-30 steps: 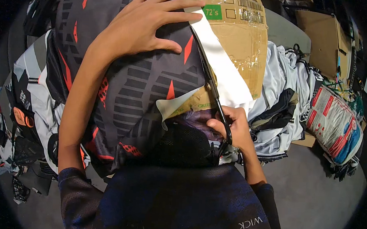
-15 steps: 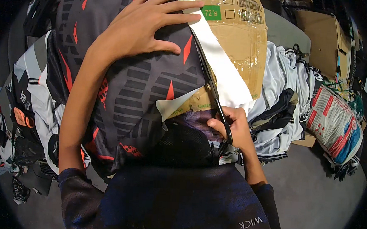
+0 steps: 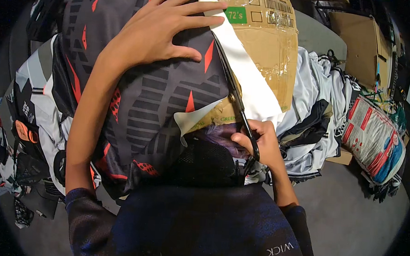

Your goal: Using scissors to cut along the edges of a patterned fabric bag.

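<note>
Dark grey fabric point(image 3: 156, 90) with black stripes and red shapes is spread over a cardboard box point(image 3: 268, 62). My left hand point(image 3: 161, 28) lies flat on it, fingers spread, the tips reaching onto a white strip of fabric point(image 3: 249, 77). In my right hand point(image 3: 264, 142) is a pair of long black scissors point(image 3: 233, 98), my thumb and fingers at the handles. Its blades point up and away, along the line between the grey fabric and the white strip. Below the pivot, a loose corner of the grey fabric curls up and shows its pale underside.
White and black garments point(image 3: 312, 115) are heaped right of the box, with a plastic-wrapped bundle point(image 3: 371, 136) beyond them. Another cardboard box point(image 3: 360, 45) stands at the far right. More clothing point(image 3: 41, 105) lies on the left. Grey floor point(image 3: 348, 219) shows at the lower right.
</note>
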Tool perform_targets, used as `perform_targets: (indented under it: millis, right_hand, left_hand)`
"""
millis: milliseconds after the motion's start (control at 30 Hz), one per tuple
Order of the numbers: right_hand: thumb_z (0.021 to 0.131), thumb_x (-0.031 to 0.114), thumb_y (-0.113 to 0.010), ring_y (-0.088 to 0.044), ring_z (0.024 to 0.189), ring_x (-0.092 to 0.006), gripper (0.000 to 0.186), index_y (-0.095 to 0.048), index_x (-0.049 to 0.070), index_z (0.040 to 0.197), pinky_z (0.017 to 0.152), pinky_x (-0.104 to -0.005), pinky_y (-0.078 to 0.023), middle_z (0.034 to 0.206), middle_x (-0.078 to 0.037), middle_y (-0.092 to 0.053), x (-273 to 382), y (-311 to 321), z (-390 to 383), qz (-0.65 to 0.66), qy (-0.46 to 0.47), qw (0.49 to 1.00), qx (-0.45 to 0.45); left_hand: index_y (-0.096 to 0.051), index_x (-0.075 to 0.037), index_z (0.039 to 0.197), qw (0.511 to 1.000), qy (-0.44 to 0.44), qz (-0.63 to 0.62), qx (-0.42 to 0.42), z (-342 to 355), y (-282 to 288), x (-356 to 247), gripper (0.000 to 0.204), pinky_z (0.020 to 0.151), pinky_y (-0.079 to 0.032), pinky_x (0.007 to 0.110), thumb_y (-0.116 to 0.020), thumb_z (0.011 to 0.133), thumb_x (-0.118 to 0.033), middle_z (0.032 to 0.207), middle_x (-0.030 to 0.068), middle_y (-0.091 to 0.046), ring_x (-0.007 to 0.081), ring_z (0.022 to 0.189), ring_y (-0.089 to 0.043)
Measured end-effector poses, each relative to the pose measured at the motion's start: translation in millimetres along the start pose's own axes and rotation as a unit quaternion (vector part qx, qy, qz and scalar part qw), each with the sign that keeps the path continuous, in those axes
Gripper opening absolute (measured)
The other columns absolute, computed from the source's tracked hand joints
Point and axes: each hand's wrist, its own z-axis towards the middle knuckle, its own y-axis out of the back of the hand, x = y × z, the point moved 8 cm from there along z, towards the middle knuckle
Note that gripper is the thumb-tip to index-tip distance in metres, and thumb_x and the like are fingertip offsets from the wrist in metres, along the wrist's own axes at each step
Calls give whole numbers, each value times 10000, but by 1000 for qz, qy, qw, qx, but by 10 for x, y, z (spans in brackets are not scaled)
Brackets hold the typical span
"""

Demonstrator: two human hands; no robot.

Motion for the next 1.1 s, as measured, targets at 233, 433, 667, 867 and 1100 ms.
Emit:
perform_targets:
  millis: [233,433,667,867,1100]
  right_hand:
    - [798,256,-774,-315,494,-93,393,-490,44,627,481,-224,-269,524,28,-405,-46,18,0,-18,-2,1000,1]
    - [793,345,-765,-322,495,-100,416,-507,43,668,486,-224,-275,546,17,-436,-38,-44,-62,67,26,994,82]
    - [790,375,-752,-338,519,-108,419,-515,43,693,507,-236,-287,565,7,-458,151,-44,4,56,-2,995,87]
    - [785,297,-768,-349,524,-112,381,-518,33,667,508,-247,-292,557,7,-455,412,17,236,-35,31,998,50]
    - [772,235,-795,-336,509,-113,379,-518,20,629,494,-251,-287,546,9,-446,447,13,291,-28,55,998,23]
  left_hand:
    - [-559,-263,1371,1000,2,-7,-1,6,6,-3,726,1172,-221,443,-738,688,-437,1487,-69,-457,204,1426,-333]
    - [-571,-243,1356,986,-36,-118,-108,-55,-56,218,680,1173,-231,446,-723,723,-438,1480,-35,-463,227,1427,-331]
    - [-570,-235,1355,991,20,-82,-105,-35,223,207,669,1169,-249,450,-731,732,-420,1488,-9,-448,248,1423,-331]
    - [-559,-240,1365,998,47,33,-37,-16,184,306,693,1162,-263,448,-742,721,-420,1497,-6,-435,253,1415,-338]
    - [-563,-113,1343,999,30,-27,-10,-1,186,332,623,1150,-232,439,-669,838,-463,1482,80,-445,302,1384,-347]
